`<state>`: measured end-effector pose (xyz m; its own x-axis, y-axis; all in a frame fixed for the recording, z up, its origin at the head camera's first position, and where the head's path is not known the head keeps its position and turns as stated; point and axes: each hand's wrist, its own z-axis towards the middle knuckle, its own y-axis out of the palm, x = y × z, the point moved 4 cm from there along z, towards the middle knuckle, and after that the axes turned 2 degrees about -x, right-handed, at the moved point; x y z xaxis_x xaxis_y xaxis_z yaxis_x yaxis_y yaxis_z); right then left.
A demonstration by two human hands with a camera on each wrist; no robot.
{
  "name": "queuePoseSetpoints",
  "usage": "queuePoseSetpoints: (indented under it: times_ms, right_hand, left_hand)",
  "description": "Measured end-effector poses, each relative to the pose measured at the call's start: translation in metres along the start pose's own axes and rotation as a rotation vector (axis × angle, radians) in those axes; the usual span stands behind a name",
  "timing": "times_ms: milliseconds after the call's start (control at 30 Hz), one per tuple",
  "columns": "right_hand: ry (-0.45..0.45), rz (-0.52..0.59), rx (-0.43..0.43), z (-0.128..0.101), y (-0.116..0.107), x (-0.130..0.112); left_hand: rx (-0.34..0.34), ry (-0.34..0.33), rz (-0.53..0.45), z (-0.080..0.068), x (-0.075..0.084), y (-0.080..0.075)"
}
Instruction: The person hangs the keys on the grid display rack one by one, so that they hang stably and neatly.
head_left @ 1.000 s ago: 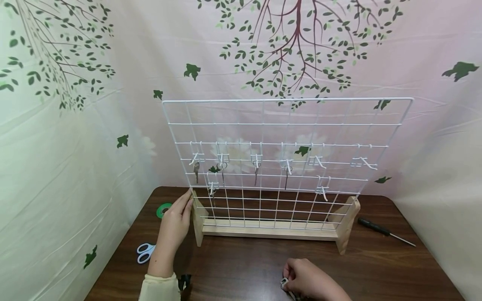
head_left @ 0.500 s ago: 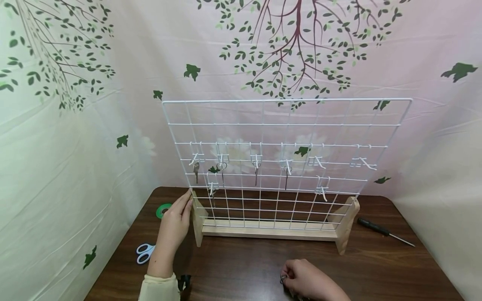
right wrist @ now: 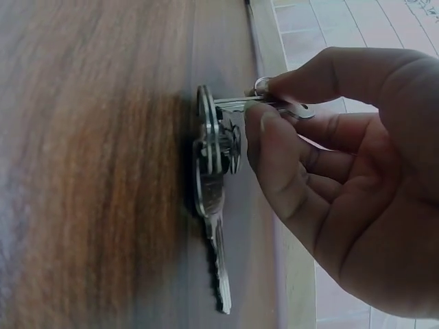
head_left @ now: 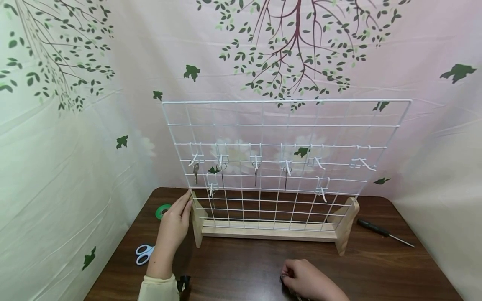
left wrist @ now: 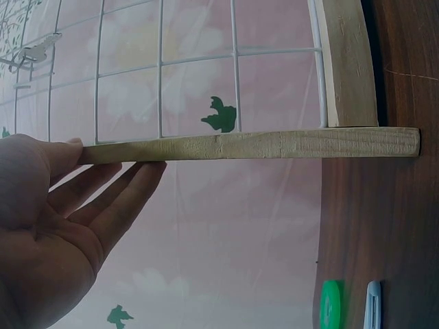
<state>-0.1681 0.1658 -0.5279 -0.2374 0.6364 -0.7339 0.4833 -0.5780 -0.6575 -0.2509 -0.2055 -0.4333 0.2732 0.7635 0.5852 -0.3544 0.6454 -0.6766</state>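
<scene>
Pale, leaf-printed cloth backdrop [head_left: 143, 54]; dark wood-grain table [head_left: 241, 263]

- No legible txt, nos., brands or signs, head or wrist views.
- Keys [right wrist: 214, 195], R wrist view: too dark/blurred to read any marks.
- Screwdriver [head_left: 373, 226], scissors [head_left: 150, 250], green ring [left wrist: 330, 305]: nil readable, too small.

The left hand [head_left: 176, 217] holds the pale wooden upright [head_left: 197, 228] of a white wire grid [head_left: 271, 161]; the right hand [head_left: 304, 276] pinches a small silvery object [head_left: 282, 277].
</scene>
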Motion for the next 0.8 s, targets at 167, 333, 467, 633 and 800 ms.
queuePoseSetpoints:
  times_ms: [167, 333, 467, 633, 800]
  right_hand:
    - [-0.011, -0.011, 0.023, -0.001, -0.002, -0.003]
    - [-0.043, 0.034, 0.035, -0.001, -0.003, -0.005]
    - [-0.088, 0.114, 0.05, -0.001, -0.003, -0.008]
    - [-0.16, 0.199, 0.101, 0.0, -0.007, -0.013]
    - [-0.247, 0.258, 0.15, -0.001, -0.01, -0.021]
  left_hand:
    - [0.004, 0.006, 0.002, 0.0, 0.001, -0.001]
    - [0.002, 0.006, 0.003, 0.0, 0.002, -0.001]
    - [-0.006, 0.0, 0.0, 0.0, 0.002, -0.001]
    - [0.004, 0.011, 0.011, -0.001, 0.002, -0.001]
    - [-0.014, -0.005, 0.007, -0.001, 0.0, 0.0]
